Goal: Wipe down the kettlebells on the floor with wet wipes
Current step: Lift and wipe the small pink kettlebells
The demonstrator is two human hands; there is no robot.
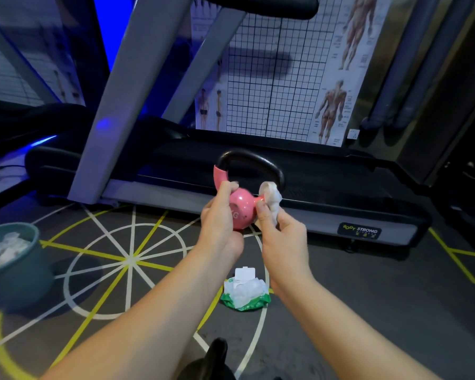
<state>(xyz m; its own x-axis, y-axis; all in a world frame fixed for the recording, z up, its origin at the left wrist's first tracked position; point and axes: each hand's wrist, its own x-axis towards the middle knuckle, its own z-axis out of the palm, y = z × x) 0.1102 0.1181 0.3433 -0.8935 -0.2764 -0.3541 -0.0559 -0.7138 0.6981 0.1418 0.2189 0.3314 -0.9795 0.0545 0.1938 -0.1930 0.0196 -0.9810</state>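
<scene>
A small pink kettlebell (243, 205) with a black handle is lifted off the floor in front of me. My left hand (221, 220) grips its body from the left and underneath. A crumpled white wet wipe (272, 196) is pinched in my right hand (281, 237), pressed against the handle's right base. On the floor below lies the green wet wipe pack (244, 290), its lid flipped up and wipes showing. A second, dark kettlebell (209, 362) shows partly at the bottom edge.
A grey-and-black treadmill (285, 171) stands just behind the kettlebell. A teal bin (14, 270) holding used wipes sits on the floor at the left. The floor has yellow and white painted lines. Posters hang on the back wall.
</scene>
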